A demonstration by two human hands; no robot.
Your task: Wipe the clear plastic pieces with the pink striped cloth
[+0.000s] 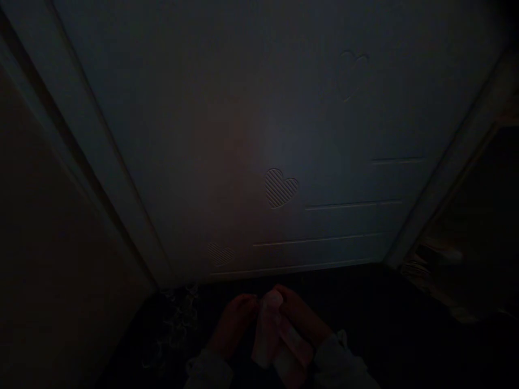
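Note:
The view is very dark. Low in the middle, a limp pink-and-white cloth (pixel 265 337) hangs between my two hands. My right hand (pixel 298 310) has its fingers closed on the cloth's upper part. At the cloth's upper left edge is my left hand (pixel 237 319), its fingers bent together in a pinch; what they hold is too dark to make out. Light-coloured sleeves cover both wrists.
A pale door (pixel 182 135) with embossed hearts and lines stands ahead, framed on both sides. A wall (pixel 40 216) is at the left. Pale curly patterning (pixel 182 313) shows on the dark floor. Dim, unclear items lie at the right.

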